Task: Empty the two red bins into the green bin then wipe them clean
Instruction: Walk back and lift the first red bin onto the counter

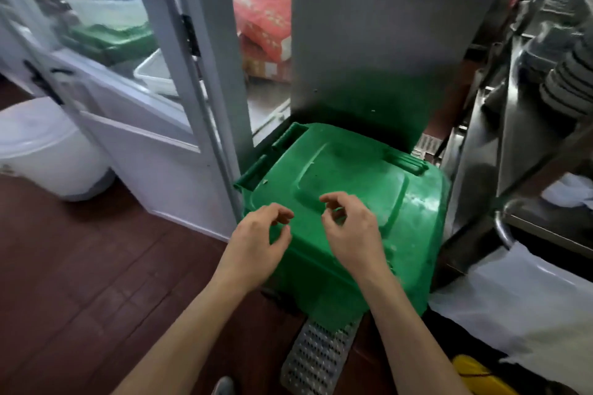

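While its lid lies closed, green bin (346, 189): stands on the wooden floor (80, 266), against the steel panel (385, 42).
Left hand (256, 242): above the lid's near edge, fingers loosely curled, holding nothing.
Right hand (351, 228): beside it, likewise empty.
Foot pedal (317, 356): at the bin's base.

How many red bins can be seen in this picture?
0. No red bin shows. Only the green bin, lid closed, stands below both hands; red bins may be outside the view.
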Demonstrator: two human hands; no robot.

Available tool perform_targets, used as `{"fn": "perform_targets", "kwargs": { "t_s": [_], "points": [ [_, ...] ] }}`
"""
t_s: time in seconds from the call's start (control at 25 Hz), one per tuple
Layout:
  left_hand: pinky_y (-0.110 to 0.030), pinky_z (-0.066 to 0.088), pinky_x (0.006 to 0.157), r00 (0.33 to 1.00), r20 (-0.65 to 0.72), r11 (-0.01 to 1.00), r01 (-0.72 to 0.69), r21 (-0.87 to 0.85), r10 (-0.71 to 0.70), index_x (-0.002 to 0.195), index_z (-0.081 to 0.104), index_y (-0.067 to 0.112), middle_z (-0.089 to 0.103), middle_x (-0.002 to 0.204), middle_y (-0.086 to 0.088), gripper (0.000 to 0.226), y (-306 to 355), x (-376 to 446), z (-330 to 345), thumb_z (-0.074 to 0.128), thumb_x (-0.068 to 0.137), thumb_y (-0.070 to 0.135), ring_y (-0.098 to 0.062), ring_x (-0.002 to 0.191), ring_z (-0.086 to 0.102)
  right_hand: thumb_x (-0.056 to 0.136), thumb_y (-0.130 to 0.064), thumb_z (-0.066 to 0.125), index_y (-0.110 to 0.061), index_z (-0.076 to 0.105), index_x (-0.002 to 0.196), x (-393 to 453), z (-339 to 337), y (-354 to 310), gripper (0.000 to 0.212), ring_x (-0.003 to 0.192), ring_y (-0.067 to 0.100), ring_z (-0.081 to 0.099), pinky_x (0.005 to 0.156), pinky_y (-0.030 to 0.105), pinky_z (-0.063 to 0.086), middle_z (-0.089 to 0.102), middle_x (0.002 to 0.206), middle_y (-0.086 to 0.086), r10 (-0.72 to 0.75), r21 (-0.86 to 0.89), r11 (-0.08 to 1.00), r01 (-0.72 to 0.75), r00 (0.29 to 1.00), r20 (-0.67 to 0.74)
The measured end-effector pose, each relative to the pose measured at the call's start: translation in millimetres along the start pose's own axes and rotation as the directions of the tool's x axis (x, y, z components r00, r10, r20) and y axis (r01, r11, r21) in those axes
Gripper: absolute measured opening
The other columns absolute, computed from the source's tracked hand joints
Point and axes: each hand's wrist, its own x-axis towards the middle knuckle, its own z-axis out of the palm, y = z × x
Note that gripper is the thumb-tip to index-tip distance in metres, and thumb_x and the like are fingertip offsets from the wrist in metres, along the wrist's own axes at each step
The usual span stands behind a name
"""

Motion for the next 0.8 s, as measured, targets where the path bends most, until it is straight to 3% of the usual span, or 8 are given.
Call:
{"fn": "perform_targets", "kwargs": {
  "t_s": [0.36, 0.64, 0.8],
  "points": [
    [-0.038, 0.056, 0.090, 0.933, -0.289, 0.977, 0.210, -0.041, -0.213, 0.108, 0.071, 0.024, 0.071, 0.102, 0.014, 0.021, -62.6, -51.3, -126.7, 0.068, 0.090, 0.012, -0.005, 0.096, 0.066, 0.093, -0.016, 0.063, -0.023, 0.070, 0.112, 5.6, 112.6, -114.4, 0.021, 0.085, 0.005, 0.061, 0.083, 0.030, 0.054, 0.066, 0.098, -0.006, -0.242, 0.093, 0.969, 0.227, 0.949, 0.203],
    [-0.029, 0.055, 0.088, 0.819, -0.475, 0.937, 0.346, -0.042, -0.323, 0.107, 0.069, 0.028, 0.070, 0.101, 0.016, 0.017, -128.8, -107.2, -258.1, 0.067, 0.093, 0.019, 0.000, 0.094, 0.065, 0.095, -0.020, 0.062, -0.027, 0.069, 0.114, -11.1, 228.9, -235.0, 0.022, 0.085, 0.002, 0.062, 0.078, 0.023, 0.054, 0.066, 0.099, -0.009, -0.379, 0.189, 0.924, 0.332, 0.859, 0.344],
    [-0.026, 0.055, 0.087, 0.751, -0.555, 0.916, 0.399, -0.049, -0.357, 0.107, 0.069, 0.027, 0.070, 0.101, 0.016, 0.016, -178.6, -145.3, -332.5, 0.066, 0.095, 0.017, -0.001, 0.094, 0.064, 0.094, -0.020, 0.063, -0.029, 0.070, 0.110, -27.6, 305.7, -306.1, 0.019, 0.083, 0.001, 0.062, 0.074, 0.021, 0.054, 0.066, 0.098, -0.010, -0.475, 0.246, 0.879, 0.409, 0.804, 0.357]
  ]
}}
